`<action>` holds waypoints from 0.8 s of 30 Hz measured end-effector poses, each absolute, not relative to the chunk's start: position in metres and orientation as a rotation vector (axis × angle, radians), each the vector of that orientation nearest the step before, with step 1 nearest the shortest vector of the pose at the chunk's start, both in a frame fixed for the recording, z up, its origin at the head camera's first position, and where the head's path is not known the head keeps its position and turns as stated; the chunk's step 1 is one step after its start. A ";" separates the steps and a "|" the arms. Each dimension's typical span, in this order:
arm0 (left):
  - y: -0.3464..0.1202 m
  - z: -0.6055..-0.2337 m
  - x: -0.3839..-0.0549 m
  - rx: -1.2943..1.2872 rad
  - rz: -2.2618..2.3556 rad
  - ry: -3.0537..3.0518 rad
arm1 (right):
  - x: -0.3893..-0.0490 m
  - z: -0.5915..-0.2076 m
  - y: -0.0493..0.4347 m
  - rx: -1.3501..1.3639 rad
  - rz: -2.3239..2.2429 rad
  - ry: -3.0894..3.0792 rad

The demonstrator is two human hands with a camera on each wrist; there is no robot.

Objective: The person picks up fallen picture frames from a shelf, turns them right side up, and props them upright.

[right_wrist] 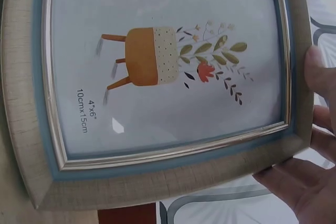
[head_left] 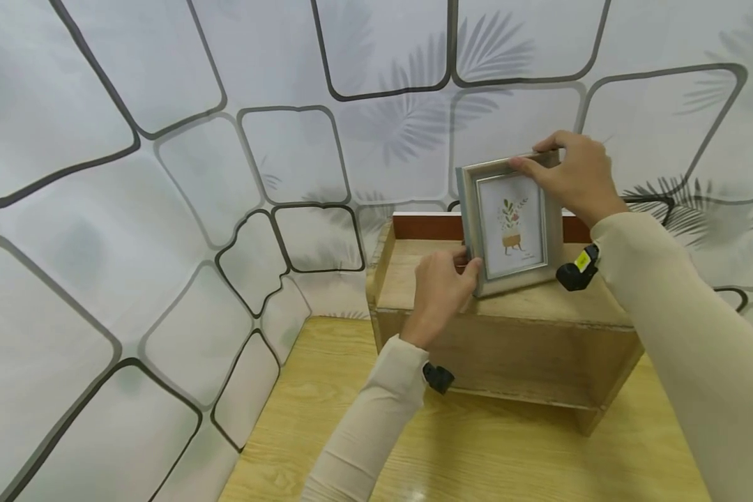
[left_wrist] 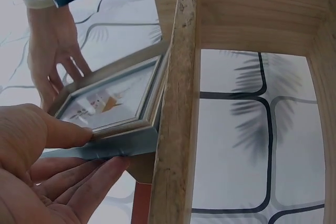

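A picture frame (head_left: 511, 223) with a beige-silver border and a plant print stands slightly tilted on top of a wooden shelf unit (head_left: 539, 317). My right hand (head_left: 579, 173) grips its upper right corner, thumb on the front and fingers at the top edge. Lower down, my left hand (head_left: 442, 289) pinches the frame's left side near the bottom corner. The left wrist view shows the left thumb on the front of the picture frame (left_wrist: 113, 100) and the fingers behind its edge. Up close in the right wrist view, the print reads 4"x6" on the picture frame (right_wrist: 173, 166).
The shelf unit has a raised side panel (head_left: 381, 261) and a reddish-brown strip (head_left: 423, 226) along its back. Below its top is an open compartment (head_left: 514, 359). It stands on a yellow wood-grain surface (head_left: 326, 390), against patterned walls (head_left: 288, 160) meeting in a corner.
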State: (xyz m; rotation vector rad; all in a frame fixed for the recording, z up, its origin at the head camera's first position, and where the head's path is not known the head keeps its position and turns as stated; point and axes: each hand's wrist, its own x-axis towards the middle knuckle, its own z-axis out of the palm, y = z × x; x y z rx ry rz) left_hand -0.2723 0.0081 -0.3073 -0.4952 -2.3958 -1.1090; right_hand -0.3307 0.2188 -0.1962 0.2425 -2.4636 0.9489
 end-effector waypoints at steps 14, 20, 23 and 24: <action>0.009 -0.312 -0.283 -0.512 -1.124 -2.312 | -0.313 -0.204 0.211 0.102 0.836 -2.280; 0.009 -0.314 -0.287 -0.475 -1.141 -2.322 | -0.307 -0.206 0.207 0.033 0.778 -2.262; 0.011 -0.313 -0.288 -0.474 -1.131 -2.324 | -0.306 -0.207 0.207 0.011 0.758 -2.255; 0.011 -0.313 -0.288 -0.476 -1.127 -2.322 | -0.306 -0.207 0.207 0.006 0.754 -2.253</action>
